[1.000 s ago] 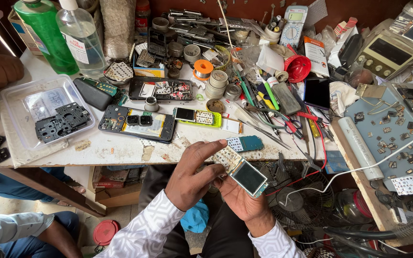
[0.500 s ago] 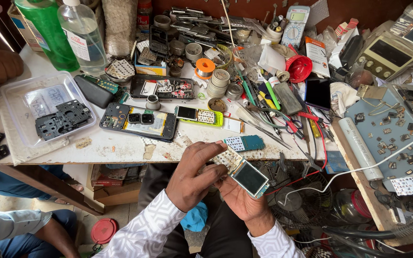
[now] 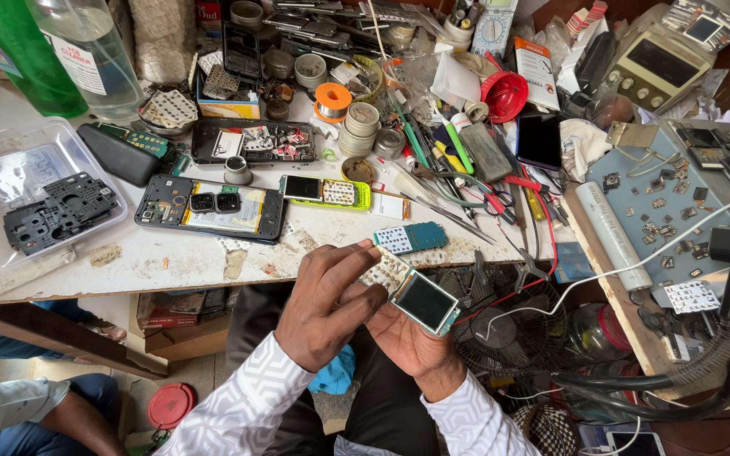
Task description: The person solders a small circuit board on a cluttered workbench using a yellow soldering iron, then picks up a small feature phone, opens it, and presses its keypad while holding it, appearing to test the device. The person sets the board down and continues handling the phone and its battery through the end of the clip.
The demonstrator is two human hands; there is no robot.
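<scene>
Fingers (image 3: 344, 268) of the left hand (image 3: 324, 308) press narrowly on the keypad end of a small phone board with its display (image 3: 420, 300), while the right hand (image 3: 411, 338) cradles it from beneath, just off the edge of the white workbench (image 3: 179, 266). Held over the lap like that, I reckon a slip would drop it among the cables and fan guard (image 3: 487, 329) below. Too hard a thumb could crack the screen. Just beyond, a teal circuit board (image 3: 410, 238) sits near the bench edge, and further back an opened smartphone (image 3: 210, 209); a careless elbow might sweep either off.
</scene>
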